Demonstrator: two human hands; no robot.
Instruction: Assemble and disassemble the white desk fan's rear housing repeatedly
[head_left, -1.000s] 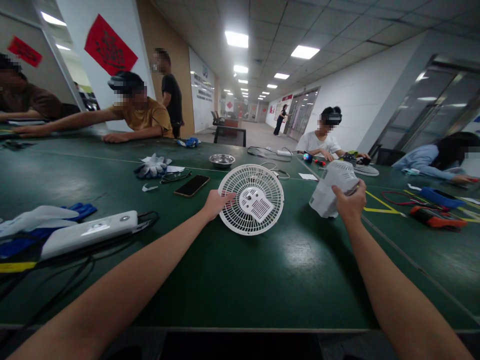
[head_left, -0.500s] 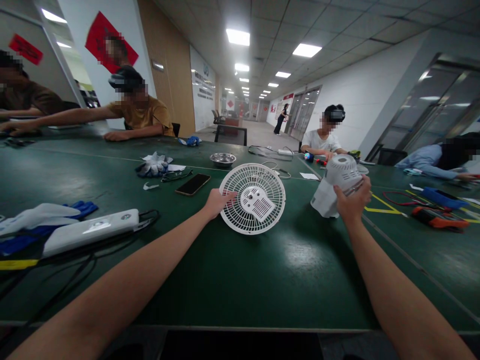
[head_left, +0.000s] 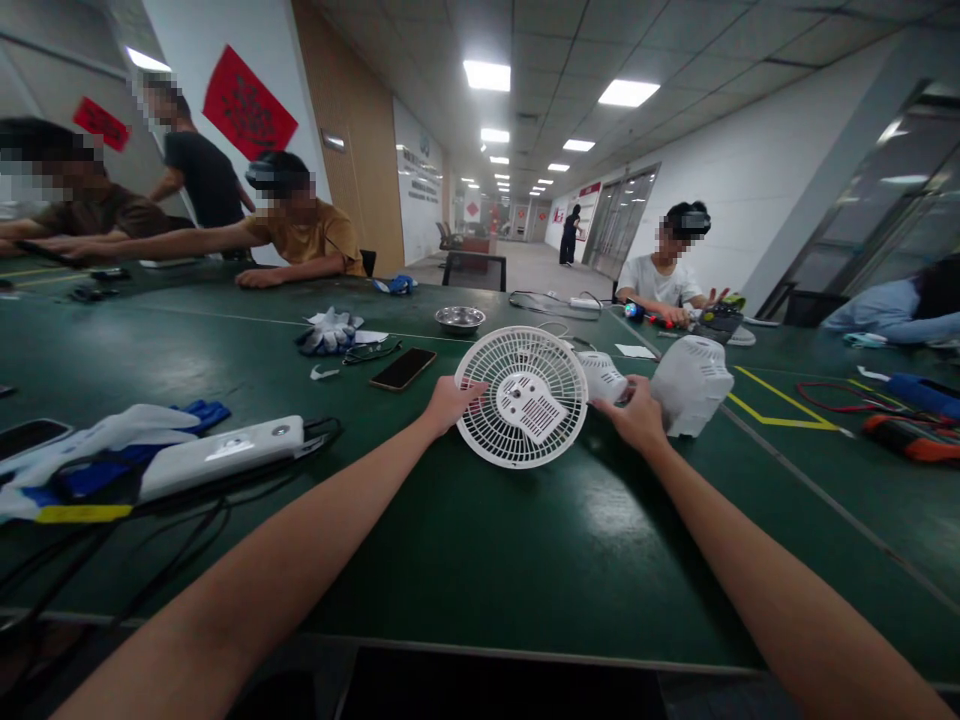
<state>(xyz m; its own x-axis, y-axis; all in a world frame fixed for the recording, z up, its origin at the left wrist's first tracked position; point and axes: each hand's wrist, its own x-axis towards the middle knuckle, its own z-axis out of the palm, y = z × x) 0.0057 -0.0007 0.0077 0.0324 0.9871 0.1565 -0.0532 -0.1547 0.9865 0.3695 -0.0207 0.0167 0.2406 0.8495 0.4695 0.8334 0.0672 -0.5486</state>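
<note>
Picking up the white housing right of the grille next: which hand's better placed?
Right, I'd say. The right hand is close beside the white housing, though its fingers are at the small vented part, grip unclear. The left hand holds the left edge of the grille, farther off.

A dark-screened phone [head_left: 403, 369] lies on the green table [head_left: 480, 560]. Beyond the phone and to its right stands a metal bowl [head_left: 460, 320]; to the phone's left lie crumpled gloves [head_left: 330, 332], in front of it, farther left, a long white device [head_left: 225, 458], and well to its right an orange-cased device [head_left: 911, 438].
</note>
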